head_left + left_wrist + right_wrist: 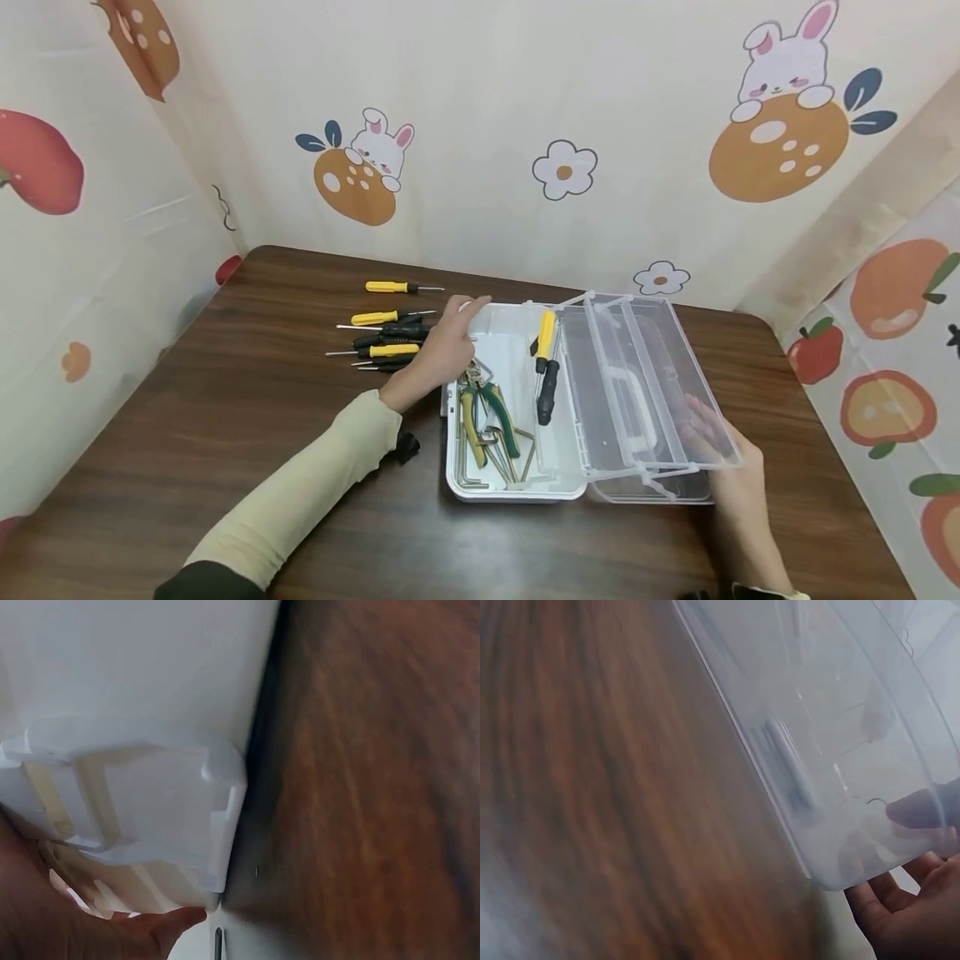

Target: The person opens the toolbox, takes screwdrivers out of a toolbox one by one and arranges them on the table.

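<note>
A white toolbox (514, 497) stands with its clear plastic lid (682, 350) swung out to the right. At its left rim, my left hand (448, 346) grips the side near the back; the left wrist view shows the thumb beside a white latch (161, 802). My right hand (738, 467) holds the lid at its right edge, with one digit visible through the plastic. Inside the toolbox lie green-and-yellow pliers (504, 421), several hex keys (468, 483), a yellow screwdriver (546, 337) and a black-handled screwdriver (548, 396).
Left of the toolbox, several yellow and black screwdrivers (386, 351) lie in a loose pile on the dark wooden table (300, 400). One yellow screwdriver (386, 287) lies apart behind them. A patterned curtain (480, 208) hangs along the back and sides.
</note>
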A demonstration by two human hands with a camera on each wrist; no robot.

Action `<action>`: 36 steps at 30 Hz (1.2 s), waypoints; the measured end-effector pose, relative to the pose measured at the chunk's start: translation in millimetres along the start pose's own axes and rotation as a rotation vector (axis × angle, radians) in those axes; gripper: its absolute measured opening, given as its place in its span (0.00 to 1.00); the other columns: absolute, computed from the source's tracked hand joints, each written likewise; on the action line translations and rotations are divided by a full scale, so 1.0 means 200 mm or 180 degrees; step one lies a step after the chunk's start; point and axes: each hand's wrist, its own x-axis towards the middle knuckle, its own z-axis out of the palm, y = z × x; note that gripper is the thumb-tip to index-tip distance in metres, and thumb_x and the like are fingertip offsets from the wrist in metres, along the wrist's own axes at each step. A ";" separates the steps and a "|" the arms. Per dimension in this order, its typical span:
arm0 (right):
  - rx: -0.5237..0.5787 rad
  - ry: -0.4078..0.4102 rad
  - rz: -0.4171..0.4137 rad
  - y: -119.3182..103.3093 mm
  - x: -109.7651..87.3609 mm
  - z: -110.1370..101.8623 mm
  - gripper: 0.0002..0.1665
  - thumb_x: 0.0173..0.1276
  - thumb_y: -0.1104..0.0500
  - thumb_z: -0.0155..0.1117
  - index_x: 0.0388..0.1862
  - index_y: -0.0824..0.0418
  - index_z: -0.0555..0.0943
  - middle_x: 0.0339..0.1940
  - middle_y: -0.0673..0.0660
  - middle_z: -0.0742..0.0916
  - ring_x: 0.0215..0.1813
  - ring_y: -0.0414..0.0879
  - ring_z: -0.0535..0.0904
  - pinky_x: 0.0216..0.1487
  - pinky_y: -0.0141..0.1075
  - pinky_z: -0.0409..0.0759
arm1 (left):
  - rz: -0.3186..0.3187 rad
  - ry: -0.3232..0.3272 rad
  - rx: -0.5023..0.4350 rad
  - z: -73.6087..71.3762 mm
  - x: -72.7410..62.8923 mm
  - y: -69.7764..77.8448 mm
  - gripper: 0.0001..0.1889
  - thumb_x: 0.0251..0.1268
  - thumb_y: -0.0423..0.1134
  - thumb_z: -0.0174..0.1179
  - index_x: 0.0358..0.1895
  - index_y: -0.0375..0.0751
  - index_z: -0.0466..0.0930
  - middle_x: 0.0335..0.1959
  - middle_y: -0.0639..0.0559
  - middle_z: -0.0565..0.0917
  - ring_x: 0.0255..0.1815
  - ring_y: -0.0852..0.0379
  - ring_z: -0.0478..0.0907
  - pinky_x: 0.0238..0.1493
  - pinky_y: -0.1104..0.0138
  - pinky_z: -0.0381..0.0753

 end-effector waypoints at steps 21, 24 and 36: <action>0.1066 -0.0198 0.0441 0.02 0.00 0.03 0.21 0.76 0.64 0.63 0.66 0.59 0.82 0.50 0.39 0.91 0.50 0.32 0.84 0.51 0.24 0.80 | 0.2870 0.1082 0.2467 -0.12 0.12 0.27 0.17 0.73 0.26 0.58 0.59 0.45 0.83 0.58 0.46 0.83 0.62 0.44 0.79 0.60 0.53 0.82; 0.1034 -0.0203 0.0405 0.01 0.00 0.03 0.22 0.76 0.64 0.63 0.68 0.63 0.80 0.51 0.40 0.91 0.51 0.32 0.83 0.52 0.24 0.80 | 0.3342 0.0593 0.2909 -0.11 0.16 0.35 0.22 0.71 0.22 0.57 0.59 0.51 0.82 0.60 0.49 0.82 0.64 0.47 0.78 0.60 0.56 0.80; 0.0907 -0.0209 0.0370 0.03 0.01 0.03 0.24 0.76 0.63 0.63 0.69 0.65 0.78 0.51 0.41 0.91 0.50 0.34 0.83 0.50 0.24 0.80 | 0.3420 -0.0563 0.4414 0.01 0.20 0.50 0.14 0.75 0.37 0.63 0.55 0.63 0.83 0.59 0.59 0.82 0.62 0.56 0.76 0.64 0.58 0.76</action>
